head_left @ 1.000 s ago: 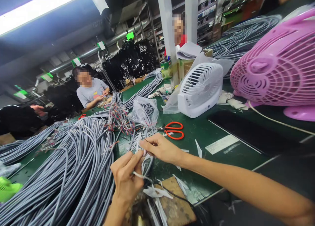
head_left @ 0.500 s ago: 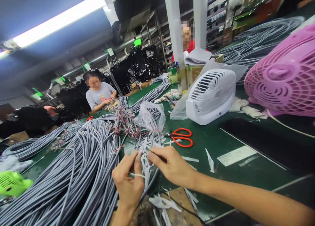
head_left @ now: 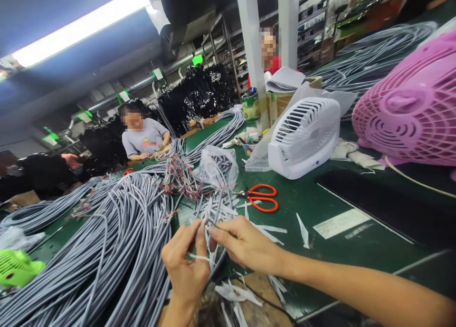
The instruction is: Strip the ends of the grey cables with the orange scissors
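Note:
My left hand (head_left: 187, 260) is closed in a pinch, thumb and forefinger pressed together, and a thin white strip (head_left: 199, 257) runs across its curled fingers. Close beside it on the right, my right hand (head_left: 245, 244) also pinches, its fingertips almost meeting the left ones. What lies between the right fingertips is too small to make out. Beneath both hands a grey cable (head_left: 220, 263) curves down among white paper scraps (head_left: 237, 293). Left of them spreads a large bundle of grey cables (head_left: 117, 241) with coloured wire ends (head_left: 181, 177).
Orange-handled scissors (head_left: 261, 197) lie beyond my right hand, near a clear bag (head_left: 217, 168) of grey pieces. A white fan (head_left: 306, 137), a pink fan (head_left: 406, 108) and a dark flat panel (head_left: 377, 203) occupy the right. A green fan (head_left: 19, 267) is far left. Two co-workers sit opposite.
My fingertips have shifted slightly while both hands keep their pinch. The view has moved a little. Across the table, a co-worker's hands have lowered and moved apart.

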Tool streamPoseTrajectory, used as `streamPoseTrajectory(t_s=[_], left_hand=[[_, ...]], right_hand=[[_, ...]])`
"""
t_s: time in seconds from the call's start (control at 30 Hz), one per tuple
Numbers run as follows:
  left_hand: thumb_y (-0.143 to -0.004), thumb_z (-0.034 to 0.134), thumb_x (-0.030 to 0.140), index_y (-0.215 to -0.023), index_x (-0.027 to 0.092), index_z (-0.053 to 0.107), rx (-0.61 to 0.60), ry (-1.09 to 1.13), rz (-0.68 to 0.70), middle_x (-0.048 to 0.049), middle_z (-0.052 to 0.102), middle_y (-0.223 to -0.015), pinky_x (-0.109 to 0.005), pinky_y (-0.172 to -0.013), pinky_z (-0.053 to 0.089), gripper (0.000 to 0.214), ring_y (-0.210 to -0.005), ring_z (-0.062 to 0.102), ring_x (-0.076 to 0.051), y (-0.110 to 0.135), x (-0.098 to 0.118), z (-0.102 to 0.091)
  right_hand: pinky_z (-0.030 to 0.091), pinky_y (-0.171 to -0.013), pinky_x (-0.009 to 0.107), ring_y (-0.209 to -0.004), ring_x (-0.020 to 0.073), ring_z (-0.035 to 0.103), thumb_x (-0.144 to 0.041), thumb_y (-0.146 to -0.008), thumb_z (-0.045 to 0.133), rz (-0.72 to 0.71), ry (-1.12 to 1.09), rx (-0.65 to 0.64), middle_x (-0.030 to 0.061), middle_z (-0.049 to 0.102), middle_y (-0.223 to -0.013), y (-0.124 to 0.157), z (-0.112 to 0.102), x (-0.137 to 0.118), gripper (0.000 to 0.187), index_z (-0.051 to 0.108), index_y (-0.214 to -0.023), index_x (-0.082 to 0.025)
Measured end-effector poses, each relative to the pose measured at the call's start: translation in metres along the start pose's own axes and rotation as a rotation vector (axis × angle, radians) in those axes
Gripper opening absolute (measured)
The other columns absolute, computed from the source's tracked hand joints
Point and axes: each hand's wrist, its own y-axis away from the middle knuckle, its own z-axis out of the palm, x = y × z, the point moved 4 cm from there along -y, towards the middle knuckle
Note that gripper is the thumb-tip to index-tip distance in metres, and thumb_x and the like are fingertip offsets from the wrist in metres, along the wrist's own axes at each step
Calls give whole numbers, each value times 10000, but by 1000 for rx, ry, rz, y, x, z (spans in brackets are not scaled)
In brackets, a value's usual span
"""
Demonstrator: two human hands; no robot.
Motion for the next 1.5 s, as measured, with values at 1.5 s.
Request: streamPoseTrajectory(t_s=[1.5], left_hand=[[-811,539,147,-805,169,696,-363,180,-43,1,566,-556,-170,-446,400,158,-468,515,-91,-8,-4,5]], right_hand=[[301,-410,170,-434,62,377,-142,-777,450,-463,383,166,-9,539,-579,3,-26,-28,138,583,-744,-130]])
